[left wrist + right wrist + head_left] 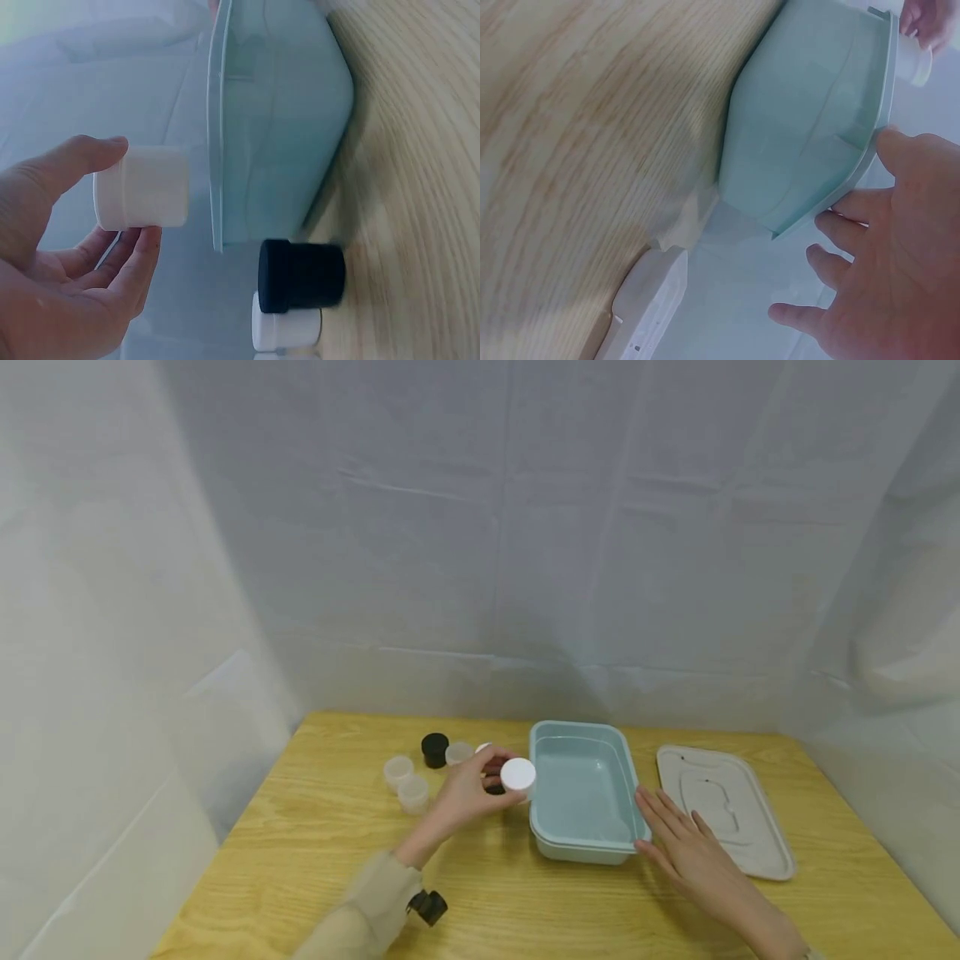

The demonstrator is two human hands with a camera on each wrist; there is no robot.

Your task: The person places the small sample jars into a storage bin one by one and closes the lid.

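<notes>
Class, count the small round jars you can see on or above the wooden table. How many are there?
7: a white jar in the left hand, a black one under it, a white one behind, and clear ones beside a black. More may be hidden.

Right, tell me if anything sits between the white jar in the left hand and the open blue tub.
Nothing visible does. The left hand holds the white jar lifted beside the tub's left rim, and the tub's inside looks bare. The black jar stands lower on the table, outside the tub wall.
</notes>
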